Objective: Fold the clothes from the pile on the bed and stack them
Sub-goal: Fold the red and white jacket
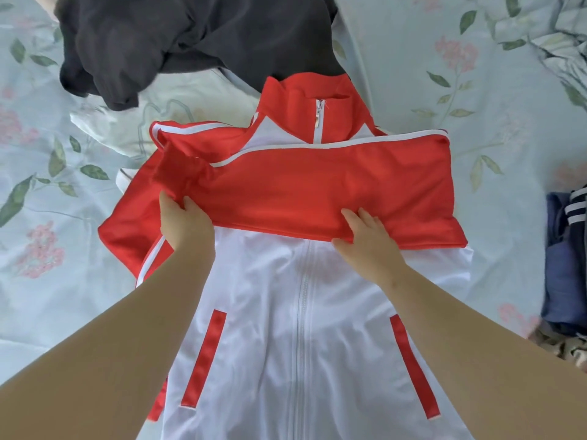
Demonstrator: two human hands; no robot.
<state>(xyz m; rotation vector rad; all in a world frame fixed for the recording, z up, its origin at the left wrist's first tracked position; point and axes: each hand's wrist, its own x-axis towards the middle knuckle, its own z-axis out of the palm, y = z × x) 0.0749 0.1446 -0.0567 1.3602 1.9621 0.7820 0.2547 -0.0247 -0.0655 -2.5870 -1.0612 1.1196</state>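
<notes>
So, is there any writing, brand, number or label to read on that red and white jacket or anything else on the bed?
No readable text anywhere in this view.
The red and white jacket: plain stripes and a zip, no logo or tag showing.
The dark clothes, navy striped clothes and floral bedsheet: no words.

This is looking like a home bedroom: a pale blue bed sheet with pink flowers and green leaves [413, 74] is lying under a red and white zip jacket [270, 312].
</notes>
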